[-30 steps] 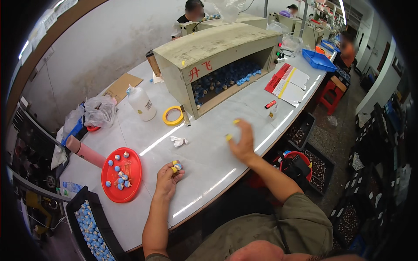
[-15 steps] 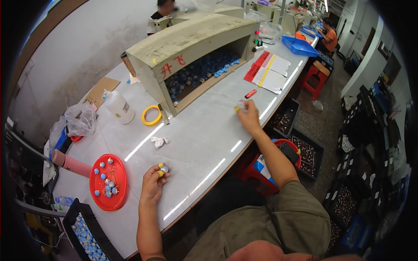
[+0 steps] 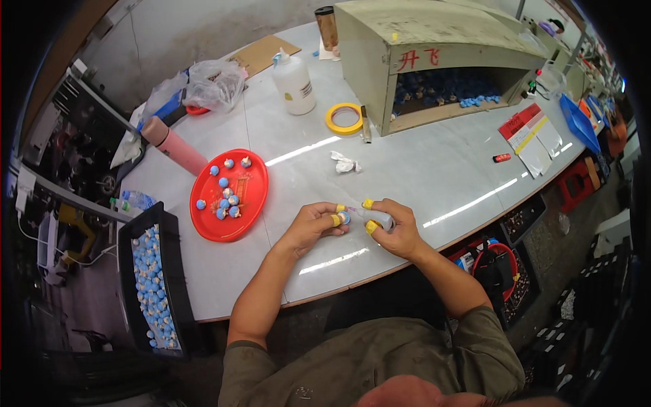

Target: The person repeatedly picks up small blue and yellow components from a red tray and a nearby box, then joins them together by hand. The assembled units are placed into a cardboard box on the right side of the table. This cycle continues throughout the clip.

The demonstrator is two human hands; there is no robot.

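Note:
My left hand (image 3: 305,229) pinches a small round blue-and-white piece (image 3: 345,218) between yellow-wrapped fingertips. In my right hand (image 3: 401,237), also with yellow wraps on its fingertips, is a small clear squeeze bottle (image 3: 381,218) with a thin nozzle. The nozzle points left and meets the left fingertips at the piece; whether it touches the piece I cannot tell. To the left of my hands lies a round red plate (image 3: 256,190) with several similar blue pieces (image 3: 224,203) on it. A black bin (image 3: 178,264) full of such pieces stands at the table's left end.
Behind my hands lie a crumpled tissue (image 3: 345,163), yellow tape (image 3: 328,121) and a white bottle (image 3: 296,88). A pink flask (image 3: 178,149) rests by the plate. At the back, a beige box-shaped machine (image 3: 369,74) holds many blue pieces. Papers (image 3: 539,146) and a red marker (image 3: 501,158) are at right.
My right hand has come back from the far right and brought the squeeze bottle to the piece in my left hand. The view has swung leftward.

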